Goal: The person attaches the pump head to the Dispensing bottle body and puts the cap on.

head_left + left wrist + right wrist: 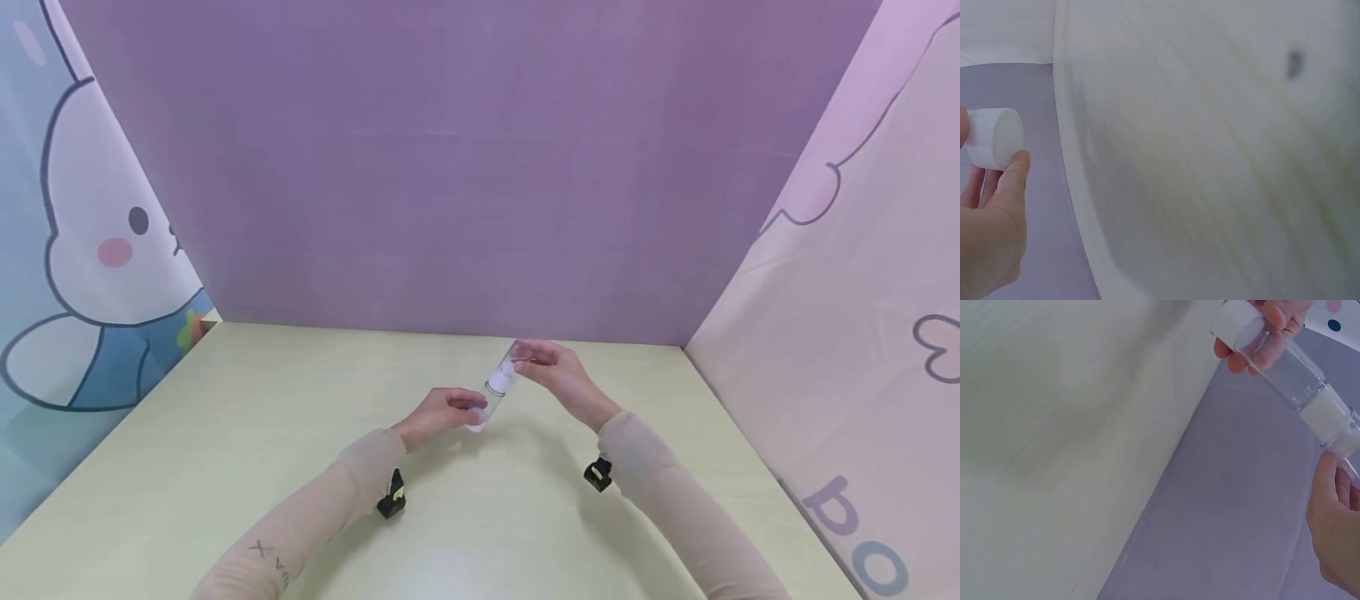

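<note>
A slim clear bottle (1288, 378) with a white base (1009, 139) and a white collar (1325, 414) is held at a tilt above the table. My left hand (441, 410) grips it round the base, thumb on one side and fingers on the other. At the upper end, my right hand (564, 382) pinches near the white collar, where a clear cap (507, 357) covers the top. Seen from the right wrist, the right fingertips (1327, 464) are right at the collar and cap, partly cut off by the frame edge. The bottle's clear body shows no coloured contents.
A pale yellow-green table (315, 367) spreads beneath both hands. Behind it stands a plain purple backdrop (465, 183). Cartoon-printed cloths hang at the left (90, 250) and right (840, 333). Small black devices (392, 496) are worn at both wrists.
</note>
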The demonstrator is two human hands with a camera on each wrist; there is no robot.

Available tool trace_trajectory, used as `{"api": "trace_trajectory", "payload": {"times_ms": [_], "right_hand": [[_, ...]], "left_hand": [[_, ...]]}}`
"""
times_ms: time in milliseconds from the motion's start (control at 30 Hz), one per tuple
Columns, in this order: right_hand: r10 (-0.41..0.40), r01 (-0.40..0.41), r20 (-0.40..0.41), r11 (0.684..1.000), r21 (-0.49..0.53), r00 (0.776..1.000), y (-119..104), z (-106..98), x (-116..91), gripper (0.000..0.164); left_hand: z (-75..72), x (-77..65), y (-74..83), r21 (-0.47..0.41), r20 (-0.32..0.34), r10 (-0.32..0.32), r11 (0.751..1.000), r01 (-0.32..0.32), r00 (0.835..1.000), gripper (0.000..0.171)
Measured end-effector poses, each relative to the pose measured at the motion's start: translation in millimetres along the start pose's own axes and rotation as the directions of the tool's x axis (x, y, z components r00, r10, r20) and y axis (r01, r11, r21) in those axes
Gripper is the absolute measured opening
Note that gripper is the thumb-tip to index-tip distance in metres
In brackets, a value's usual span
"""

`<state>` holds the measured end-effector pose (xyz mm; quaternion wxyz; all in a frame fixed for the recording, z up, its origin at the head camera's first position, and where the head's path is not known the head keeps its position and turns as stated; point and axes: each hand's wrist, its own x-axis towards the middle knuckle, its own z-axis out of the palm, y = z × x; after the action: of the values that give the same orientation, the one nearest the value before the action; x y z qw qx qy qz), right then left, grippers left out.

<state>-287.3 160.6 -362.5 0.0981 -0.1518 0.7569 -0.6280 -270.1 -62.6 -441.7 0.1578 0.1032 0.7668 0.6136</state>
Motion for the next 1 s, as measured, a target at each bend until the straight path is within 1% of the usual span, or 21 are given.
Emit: {"api": "trace_trajectory", "payload": {"times_ms": [133, 233, 433, 633, 900, 1000], "right_hand": [[0.001, -0.001, 0.006, 1.000, -0.002, 1.000, 4.1, 1.8, 1.8, 0.046], [0.005, -0.005, 0.008, 1.000, -0.011, 1.000, 6.1, 2.2, 2.8, 0.045], [0.015, -0.014, 0.027, 0.998, -0.054, 1.000, 9.2, 3.2, 2.8, 0.046], [0.026, -0.024, 0.034, 0.998, -0.051, 0.999, 10.5, 3.5, 3.7, 0.045], [0.000, 0.003, 0.036, 0.996, -0.084, 0.999, 12.7, 2.3, 5.8, 0.049], [0.018, -0.016, 0.023, 0.995, -0.102, 1.000, 14.2, 2.7, 7.6, 0.046]], "left_hand": [[1.0, 1.2, 1.7, 0.002, 0.006, -0.009, 1.000, 0.009, 1.000, 0.045], [1.5, 3.0, 2.3, 0.006, 0.012, -0.002, 1.000, 0.002, 1.000, 0.047], [2.7, 4.7, 2.3, -0.006, 0.008, -0.015, 1.000, 0.015, 1.000, 0.047], [3.9, 7.0, 0.4, -0.005, 0.008, -0.024, 1.000, 0.024, 1.000, 0.048], [8.7, 11.3, -0.4, -0.019, 0.007, -0.004, 1.000, 0.004, 1.000, 0.048], [10.7, 14.3, -2.0, -0.019, 0.013, 0.007, 1.000, -0.007, 1.000, 0.047]]}}
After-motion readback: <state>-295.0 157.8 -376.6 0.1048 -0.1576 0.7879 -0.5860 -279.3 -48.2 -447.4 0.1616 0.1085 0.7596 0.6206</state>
